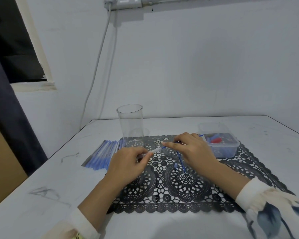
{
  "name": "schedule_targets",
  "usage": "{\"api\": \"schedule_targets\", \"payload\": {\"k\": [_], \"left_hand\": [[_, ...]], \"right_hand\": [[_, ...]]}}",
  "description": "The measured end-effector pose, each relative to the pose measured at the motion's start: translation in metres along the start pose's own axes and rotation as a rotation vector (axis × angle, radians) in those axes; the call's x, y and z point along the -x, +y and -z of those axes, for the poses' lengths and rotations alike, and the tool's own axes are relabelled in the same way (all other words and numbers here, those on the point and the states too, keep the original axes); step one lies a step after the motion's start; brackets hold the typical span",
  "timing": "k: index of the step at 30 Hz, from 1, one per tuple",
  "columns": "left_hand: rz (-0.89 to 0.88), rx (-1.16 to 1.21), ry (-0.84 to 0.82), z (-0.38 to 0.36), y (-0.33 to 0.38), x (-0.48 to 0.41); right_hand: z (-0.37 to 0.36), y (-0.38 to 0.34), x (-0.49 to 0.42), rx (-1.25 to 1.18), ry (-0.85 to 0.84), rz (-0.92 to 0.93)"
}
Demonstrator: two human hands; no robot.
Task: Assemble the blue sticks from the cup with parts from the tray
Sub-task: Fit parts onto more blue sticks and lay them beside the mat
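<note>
Blue and thin, a stick (171, 144) is pinched between the thumb and forefinger of the right hand (192, 149), over the middle of the black lace mat (179, 200). Its near tip meets the open end of a clear plastic barrel (155, 150), and its other end pokes out past the knuckles towards the tray. The left hand (128, 163) grips the barrel with curled fingertips, just inside the mat's left edge.

A second blue stick (182, 162) lies flat on the mat near the right wrist, with a small pale blue cap (175, 165) just beside it.

The clear cup (130, 125) stands upright at the mat's far left corner with nothing in it. The clear plastic tray (231, 150) sits at the mat's far right corner and holds small blue parts and a red part (216, 140).

A row of blue-and-clear pens (102, 156) lies side by side on the white table (59, 178), touching the mat's left edge. Both wrists show pale sleeves. A brown cardboard box (3, 161) stands beyond the table's left edge.
</note>
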State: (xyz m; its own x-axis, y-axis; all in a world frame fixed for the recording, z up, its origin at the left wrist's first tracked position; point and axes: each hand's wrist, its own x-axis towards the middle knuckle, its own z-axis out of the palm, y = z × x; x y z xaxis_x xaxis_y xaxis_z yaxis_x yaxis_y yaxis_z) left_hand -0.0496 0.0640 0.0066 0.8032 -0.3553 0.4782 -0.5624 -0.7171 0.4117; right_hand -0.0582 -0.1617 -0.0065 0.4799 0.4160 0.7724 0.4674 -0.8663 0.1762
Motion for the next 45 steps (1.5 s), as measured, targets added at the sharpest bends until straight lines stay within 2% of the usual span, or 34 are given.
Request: {"api": "schedule_targets", "payload": {"k": [5,10,16,25,36,45], "left_hand": [[-0.017,-0.018,0.000,0.000,0.001,0.001],[-0.017,-0.019,0.002,0.001,0.003,0.001],[-0.018,-0.035,-0.002,0.001,0.003,0.001],[-0.038,-0.046,0.000,0.001,0.005,0.002],[-0.061,-0.067,-0.009,-0.003,0.006,0.003],[-0.099,-0.080,-0.020,-0.007,0.008,0.005]], "right_hand": [[-0.004,-0.003,0.001,-0.052,-0.008,0.006],[0.002,-0.007,0.000,0.004,0.053,-0.142],[0.000,-0.005,0.001,0.045,0.032,-0.281],[0.004,-0.012,-0.001,0.001,0.091,-0.269],[0.003,-0.025,0.000,-0.295,0.042,-0.202],[0.011,-0.042,-0.004,-0.557,0.017,-0.406]]}}
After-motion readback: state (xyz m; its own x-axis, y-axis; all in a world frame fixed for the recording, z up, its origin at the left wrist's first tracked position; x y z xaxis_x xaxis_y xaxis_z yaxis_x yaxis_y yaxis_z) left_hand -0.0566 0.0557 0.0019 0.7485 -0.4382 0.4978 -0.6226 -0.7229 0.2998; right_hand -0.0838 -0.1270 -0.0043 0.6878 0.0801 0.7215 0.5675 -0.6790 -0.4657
